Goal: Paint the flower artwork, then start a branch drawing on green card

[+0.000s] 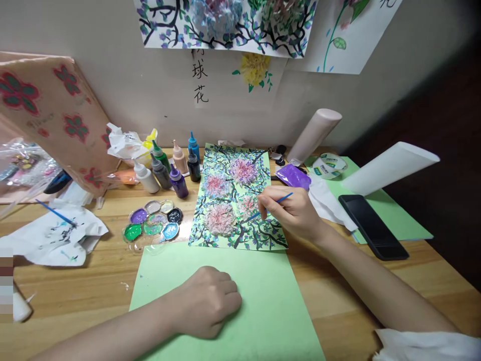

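My right hand (291,210) pinches a thin blue paintbrush (284,197) over the right side of a flower picture (218,240). The brush tip points down-left, close to the painted branches between the lower flowers; I cannot tell if it touches. Fluffy pink and purple blossoms stand out from the pale green sheet, with dark branches and small leaves around them. My left hand (210,302) rests as a loose fist on a plain light green sheet (270,311) in front of the picture. Nothing shows in its curled fingers. Left of the picture lies a flower-shaped paint palette (132,245) with several colours.
Paint bottles (179,183) cluster behind the palette. A stained tissue (60,250) with another brush (56,212) lies left. To the right are a purple packet (293,177), a tape roll (329,165), a black phone (372,226) and paper tubes (393,168). Artwork (225,37) hangs on the wall.
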Demonstrator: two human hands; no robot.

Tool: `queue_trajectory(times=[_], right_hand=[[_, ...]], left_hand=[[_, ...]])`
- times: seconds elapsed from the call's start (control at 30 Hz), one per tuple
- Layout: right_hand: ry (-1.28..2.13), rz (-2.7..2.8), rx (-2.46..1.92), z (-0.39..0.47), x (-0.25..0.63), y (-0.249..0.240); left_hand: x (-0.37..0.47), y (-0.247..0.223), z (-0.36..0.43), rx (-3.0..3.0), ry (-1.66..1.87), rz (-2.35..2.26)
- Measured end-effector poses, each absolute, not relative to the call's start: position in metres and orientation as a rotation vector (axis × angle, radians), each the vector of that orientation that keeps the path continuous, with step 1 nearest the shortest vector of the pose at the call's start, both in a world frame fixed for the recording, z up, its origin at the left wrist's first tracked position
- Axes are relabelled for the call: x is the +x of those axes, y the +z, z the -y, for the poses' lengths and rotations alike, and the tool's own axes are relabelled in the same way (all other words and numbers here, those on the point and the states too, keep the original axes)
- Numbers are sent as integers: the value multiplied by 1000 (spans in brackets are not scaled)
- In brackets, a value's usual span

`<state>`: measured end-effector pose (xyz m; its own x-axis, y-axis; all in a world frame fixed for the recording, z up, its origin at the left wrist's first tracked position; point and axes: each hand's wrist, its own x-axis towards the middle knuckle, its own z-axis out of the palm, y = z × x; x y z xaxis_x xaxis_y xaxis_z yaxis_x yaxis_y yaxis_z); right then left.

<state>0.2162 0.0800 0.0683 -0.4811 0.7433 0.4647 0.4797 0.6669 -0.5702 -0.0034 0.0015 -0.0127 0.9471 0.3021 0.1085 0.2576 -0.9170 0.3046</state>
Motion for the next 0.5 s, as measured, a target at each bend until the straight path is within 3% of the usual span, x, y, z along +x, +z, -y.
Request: queue_trajectory(times=[0.5], right_hand=[[510,2253,-998,-83,214,66]], left_hand=[[-4,-11,-2,2832,194,-374]])
